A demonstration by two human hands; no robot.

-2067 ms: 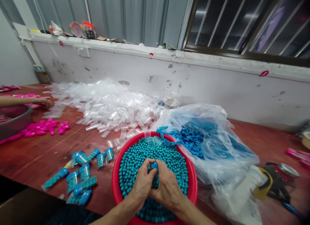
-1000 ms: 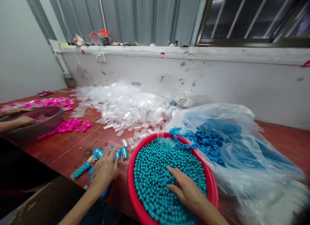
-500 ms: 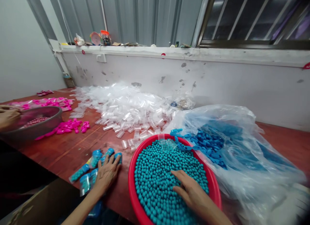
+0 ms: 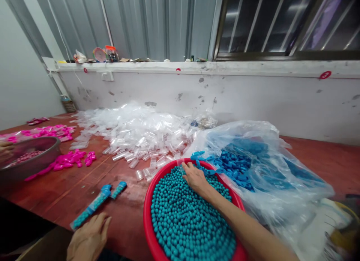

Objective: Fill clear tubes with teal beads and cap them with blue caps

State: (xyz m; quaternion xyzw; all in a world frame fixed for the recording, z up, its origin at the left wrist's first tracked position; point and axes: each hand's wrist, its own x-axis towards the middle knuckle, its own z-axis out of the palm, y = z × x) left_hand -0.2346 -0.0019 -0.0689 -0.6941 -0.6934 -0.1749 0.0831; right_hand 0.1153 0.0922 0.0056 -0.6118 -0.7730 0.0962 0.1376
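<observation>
1. The right hand (image 4: 194,177) reaches across the red basin (image 4: 146,219) to its far rim, palm down on the teal beads (image 4: 182,219), fingers loosely curled beside a clear tube lying there; whether they have closed on that tube cannot be told.
2. The left hand (image 4: 88,238) rests at the near edge of the counter (image 4: 73,186), fingers spread and relaxed, holding nothing, well apart from the right hand.
3. Just beyond the left hand lie filled tubes with blue caps (image 4: 97,203), stretched in a line on the counter, not touched by it.
4. The red basin sits near the counter's front edge, heaped with teal beads.
5. Right of the basin, touching its rim, an open plastic bag (image 4: 270,178) holds blue caps (image 4: 236,163).
6. Behind the basin spreads a pile of empty clear tubes (image 4: 140,129) reaching back to the wall.
7. At far left stands a grey metal bowl (image 4: 30,163) with another person's hand (image 4: 4,148) at its edge, and pink caps (image 4: 67,161) lie scattered beside it.
</observation>
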